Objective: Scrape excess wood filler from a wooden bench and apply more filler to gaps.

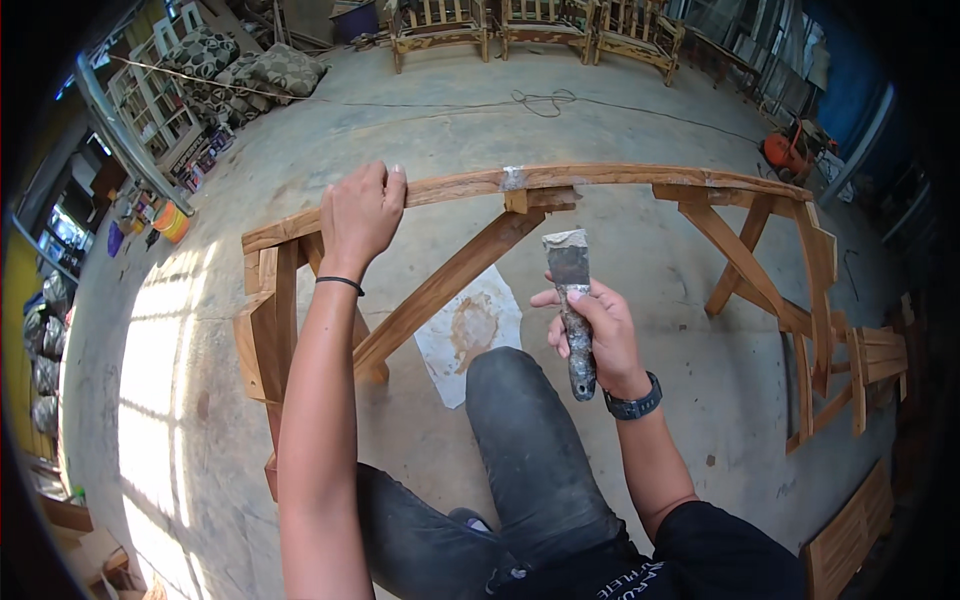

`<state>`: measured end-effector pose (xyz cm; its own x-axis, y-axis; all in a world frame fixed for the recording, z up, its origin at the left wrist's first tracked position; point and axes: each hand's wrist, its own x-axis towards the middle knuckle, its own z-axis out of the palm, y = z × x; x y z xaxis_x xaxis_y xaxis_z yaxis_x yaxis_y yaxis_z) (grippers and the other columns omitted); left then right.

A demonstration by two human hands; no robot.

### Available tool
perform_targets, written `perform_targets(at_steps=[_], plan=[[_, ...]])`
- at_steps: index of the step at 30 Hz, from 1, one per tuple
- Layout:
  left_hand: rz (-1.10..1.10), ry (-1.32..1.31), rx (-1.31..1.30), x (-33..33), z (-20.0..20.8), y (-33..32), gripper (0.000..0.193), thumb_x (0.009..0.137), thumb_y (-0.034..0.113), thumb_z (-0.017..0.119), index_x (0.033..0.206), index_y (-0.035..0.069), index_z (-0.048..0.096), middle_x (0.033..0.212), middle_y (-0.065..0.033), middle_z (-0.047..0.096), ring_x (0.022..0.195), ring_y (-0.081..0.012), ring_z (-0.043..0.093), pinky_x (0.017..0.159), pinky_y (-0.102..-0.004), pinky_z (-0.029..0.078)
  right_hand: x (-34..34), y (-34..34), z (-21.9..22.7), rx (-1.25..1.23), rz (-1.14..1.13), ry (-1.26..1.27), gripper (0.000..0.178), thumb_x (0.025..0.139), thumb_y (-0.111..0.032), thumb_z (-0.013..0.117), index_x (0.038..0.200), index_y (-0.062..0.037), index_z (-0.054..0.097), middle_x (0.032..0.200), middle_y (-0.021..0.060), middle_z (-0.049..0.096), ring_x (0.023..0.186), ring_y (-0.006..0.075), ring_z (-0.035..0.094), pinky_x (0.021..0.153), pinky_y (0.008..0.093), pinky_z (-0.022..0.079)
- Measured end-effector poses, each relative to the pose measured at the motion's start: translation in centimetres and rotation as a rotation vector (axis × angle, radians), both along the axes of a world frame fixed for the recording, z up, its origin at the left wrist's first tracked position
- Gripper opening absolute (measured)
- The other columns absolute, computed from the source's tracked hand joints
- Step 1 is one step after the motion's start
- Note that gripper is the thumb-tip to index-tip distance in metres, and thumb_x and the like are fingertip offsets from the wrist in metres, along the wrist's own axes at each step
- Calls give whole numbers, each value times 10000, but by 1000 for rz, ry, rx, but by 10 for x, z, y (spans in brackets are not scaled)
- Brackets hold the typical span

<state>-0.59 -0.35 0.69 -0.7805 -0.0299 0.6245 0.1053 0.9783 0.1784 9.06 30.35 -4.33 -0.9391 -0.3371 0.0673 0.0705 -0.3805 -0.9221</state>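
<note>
My right hand (600, 325) grips a putty knife (578, 345) by its stained dark handle, blade pointing up and away from me. Pale filler coats the blade's tip. The knife is held clear of the wood, nearer to me than the long wooden rail (450, 185). My left hand (362, 218) is closed over the left part of that rail. A whitish patch of filler (513, 178) sits near the rail's middle. Below the rail, slanted braces and legs make up the wooden frame (455, 275).
A stained white sheet (465, 335) lies on the concrete floor beneath the frame. Slatted wooden chairs (545, 28) stand at the far side. A cord (545, 100) runs across the floor to an orange machine (788, 158). Patterned cushions (285, 70) and a yellow bucket (171, 222) are at left.
</note>
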Motion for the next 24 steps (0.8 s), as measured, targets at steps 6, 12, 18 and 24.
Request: perform_targets(at_steps=[6,12,18,24], plan=[[-21,-113,-41,9,7,-11,377,970,390,544,887,32,631,955,-168,653,961,-356,618,805,-452,462,-11,-16,-23,380,89,80,329,1010,-95,459,1292,39,562,989,156,708,582,149,616,540,277,502],[224,-161,-249,76,64,-62,444,926,455,624,1137,65,636,1164,-142,596,1113,-341,567,935,-476,447,-4,-31,-27,994,-285,888,376,896,-40,596,1270,2,589,940,132,654,692,264,647,616,381,531],[730,-324,-69,149,15,-135,590,959,491,612,1307,16,592,1280,-181,616,1138,-312,600,974,-395,459,1,-53,-48,1090,-181,949,419,856,-58,644,1269,-14,594,939,113,627,806,305,653,664,416,541],[457,-333,458,150,-1,-116,552,969,436,631,1294,-9,605,1169,-196,667,1019,-233,617,929,-334,468,5,-59,-61,1121,-117,917,412,847,-48,644,1255,-12,596,929,120,627,797,314,658,658,418,541]])
